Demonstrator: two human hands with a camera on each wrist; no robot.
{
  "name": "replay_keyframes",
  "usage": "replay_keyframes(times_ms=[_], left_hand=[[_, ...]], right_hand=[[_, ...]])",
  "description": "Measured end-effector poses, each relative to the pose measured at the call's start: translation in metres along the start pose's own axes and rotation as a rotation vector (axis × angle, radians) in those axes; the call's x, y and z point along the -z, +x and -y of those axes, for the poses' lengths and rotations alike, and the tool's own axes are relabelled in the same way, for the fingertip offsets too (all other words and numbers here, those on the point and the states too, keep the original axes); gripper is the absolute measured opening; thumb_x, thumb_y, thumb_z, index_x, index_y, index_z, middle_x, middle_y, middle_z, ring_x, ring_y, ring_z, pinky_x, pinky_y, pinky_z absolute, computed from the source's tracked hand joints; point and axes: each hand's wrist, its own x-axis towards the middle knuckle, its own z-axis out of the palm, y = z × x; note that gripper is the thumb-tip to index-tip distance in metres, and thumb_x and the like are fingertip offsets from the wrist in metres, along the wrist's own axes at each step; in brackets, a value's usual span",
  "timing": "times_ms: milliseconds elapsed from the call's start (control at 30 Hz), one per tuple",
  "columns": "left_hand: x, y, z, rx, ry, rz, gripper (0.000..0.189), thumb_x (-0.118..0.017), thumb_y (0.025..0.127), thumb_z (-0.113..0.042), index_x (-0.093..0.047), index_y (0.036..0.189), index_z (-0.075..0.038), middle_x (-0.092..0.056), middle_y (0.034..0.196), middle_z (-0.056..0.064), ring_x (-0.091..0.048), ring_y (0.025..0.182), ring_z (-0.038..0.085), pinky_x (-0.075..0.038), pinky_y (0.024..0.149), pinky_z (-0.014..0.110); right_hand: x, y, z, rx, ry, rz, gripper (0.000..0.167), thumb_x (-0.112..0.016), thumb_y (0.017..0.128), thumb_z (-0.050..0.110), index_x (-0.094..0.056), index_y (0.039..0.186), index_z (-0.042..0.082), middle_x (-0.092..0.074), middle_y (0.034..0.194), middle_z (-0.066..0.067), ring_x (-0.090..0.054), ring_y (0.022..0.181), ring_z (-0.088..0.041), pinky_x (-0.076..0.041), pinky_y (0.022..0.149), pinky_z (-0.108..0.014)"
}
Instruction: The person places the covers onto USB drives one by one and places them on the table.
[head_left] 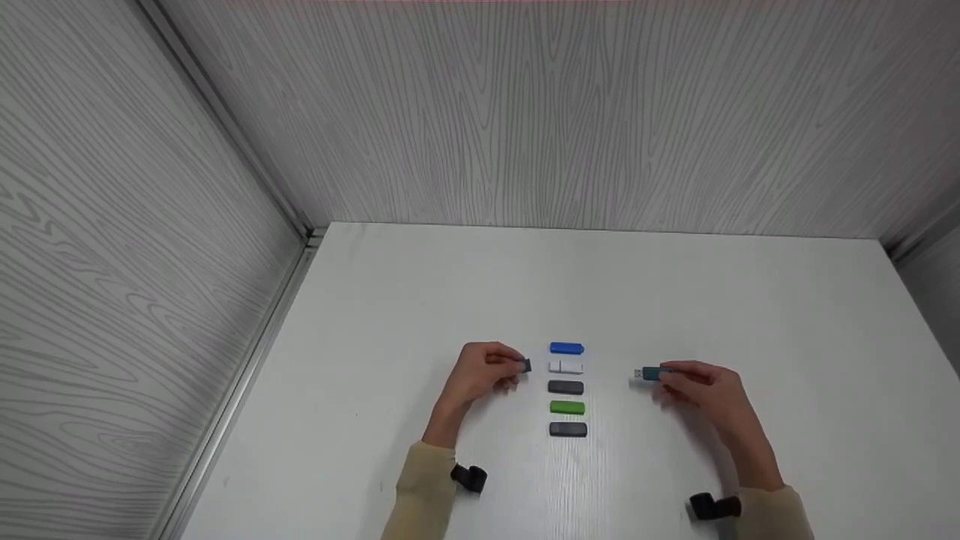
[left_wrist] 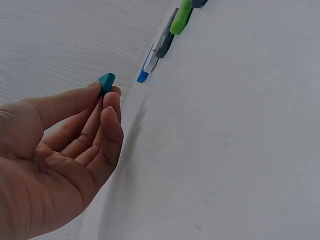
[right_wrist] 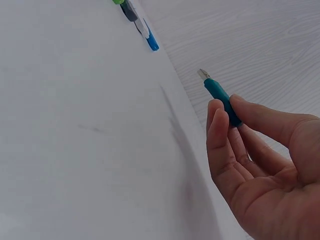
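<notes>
My left hand pinches a small teal cap between thumb and fingertips, left of a column of USB sticks. On the other side, my right hand holds a teal USB stick by its rear end. Its bare metal plug points left, toward the column. Between the hands lie a blue USB stick, a white one, a dark grey one, a green one and another dark grey one, stacked from back to front.
The sticks lie on a white table. A grey wood-grain panel rises behind it, and another side panel stands at the left. Black wrist mounts sit at both sleeves.
</notes>
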Motion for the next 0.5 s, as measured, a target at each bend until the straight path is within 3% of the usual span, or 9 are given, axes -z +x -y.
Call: replay_keyframes(times_ms=[233, 500], left_hand=[[-0.002, -0.002, -0.001, 0.004, -0.030, 0.023, 0.017, -0.078, 0.094, -0.010, -0.078, 0.108, -0.001, -0.078, 0.093, 0.023, -0.067, 0.067, 0.015, -0.054, 0.060, 0.025], [-0.007, -0.003, 0.000, -0.020, -0.048, 0.046, 0.017, -0.078, 0.094, -0.012, -0.079, 0.108, -0.002, -0.077, 0.095, 0.028, -0.064, 0.065, 0.015, -0.050, 0.058, 0.025]], right_hand=[[-0.008, 0.002, 0.000, -0.018, 0.010, 0.020, 0.053, -0.078, 0.097, 0.034, -0.067, 0.136, -0.001, -0.079, 0.111, -0.002, -0.075, 0.093, -0.010, -0.061, 0.085, -0.022], [-0.021, 0.005, -0.001, -0.007, 0.041, 0.052, 0.047, -0.077, 0.098, 0.027, -0.068, 0.132, -0.004, -0.081, 0.104, -0.006, -0.076, 0.089, -0.013, -0.062, 0.084, -0.025]])
